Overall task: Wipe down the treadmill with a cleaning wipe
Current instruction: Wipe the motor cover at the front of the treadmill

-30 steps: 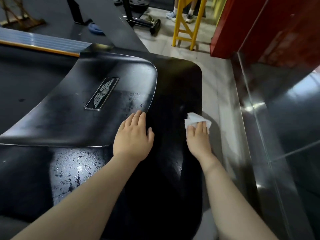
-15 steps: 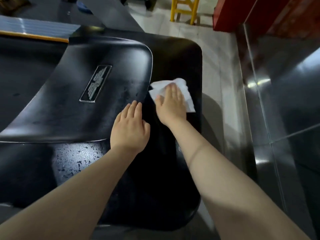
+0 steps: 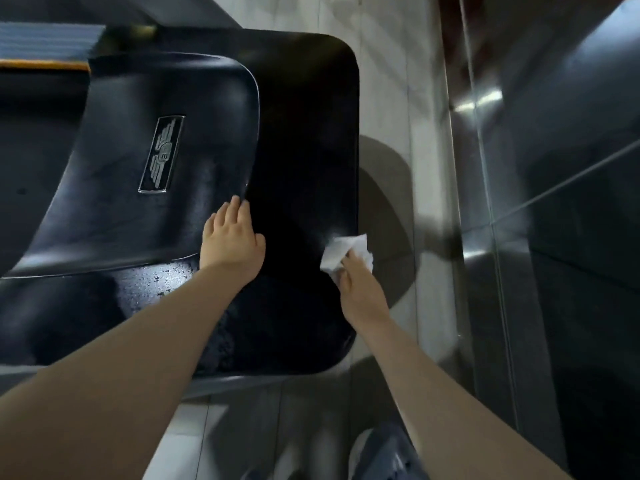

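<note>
Right hand (image 3: 360, 289) is down at the right-hand edge of the treadmill (image 3: 304, 150) cover, fingers curled around a crumpled white cleaning wipe (image 3: 341, 252) — the wipe bunches out ahead of the knuckles and sits right on the glossy black rim, partly over the edge toward the floor. Left hand (image 3: 230, 239) lies flat and relaxed, fingers straight and together, palm pressed on the cover where the raised inner panel (image 3: 166, 161) meets the flatter outer surface; nothing is held in it. The two hands are well apart, the left one toward the middle of the cover, the right one out at its side.

On the raised panel, up and left of the left hand, sits a small silver-and-black badge (image 3: 162, 154), tilted. Below the left wrist there is a speckled, shiny patch (image 3: 152, 289) on the black surface — wet or scuffed, hard to say which. Out past the treadmill's right edge runs a pale tiled floor (image 3: 388, 81), carrying a rounded shadow just beside the wipe. Further right stands a dark, reflective wall (image 3: 554, 202). At the bottom edge, a shoe (image 3: 381, 455) shows, blurred.
</note>
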### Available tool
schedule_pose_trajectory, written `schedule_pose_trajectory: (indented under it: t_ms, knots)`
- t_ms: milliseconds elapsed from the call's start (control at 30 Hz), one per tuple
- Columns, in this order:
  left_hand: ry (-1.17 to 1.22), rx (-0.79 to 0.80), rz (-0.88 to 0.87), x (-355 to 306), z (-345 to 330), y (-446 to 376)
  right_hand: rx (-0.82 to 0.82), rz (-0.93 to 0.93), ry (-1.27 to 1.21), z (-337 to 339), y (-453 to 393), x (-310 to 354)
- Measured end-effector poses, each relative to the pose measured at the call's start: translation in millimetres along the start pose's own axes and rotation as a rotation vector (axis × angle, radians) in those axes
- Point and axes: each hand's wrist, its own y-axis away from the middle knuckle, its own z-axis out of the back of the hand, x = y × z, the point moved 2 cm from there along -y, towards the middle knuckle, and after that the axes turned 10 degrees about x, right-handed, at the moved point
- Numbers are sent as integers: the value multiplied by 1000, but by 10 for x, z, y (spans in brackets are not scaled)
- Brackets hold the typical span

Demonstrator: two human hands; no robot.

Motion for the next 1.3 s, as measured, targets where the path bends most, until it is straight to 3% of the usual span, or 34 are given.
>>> schedule_pose_trajectory:
  t_ms: [100,267,400,800,933,1300]
  knots:
    - [-85,96,-36,-169,64,358,71,-207,-176,222,363,26]
    - [-128,209,-57,-560,331,913,-19,-308,-591,903,776,280]
    - [-100,214,-69,-974,743,1303,-89,-355,-721,1641,1120,578]
    - [96,167,-88,-1834,1980,1693,-166,-362,-746,3151,1716,1327]
    - [102,174,-112,-1971,2330,1600,-210,-450,-798,3548,1586,1664]
    - [231,151,-71,-2084,3092,825,-160,-385,-658,4392,662,2366]
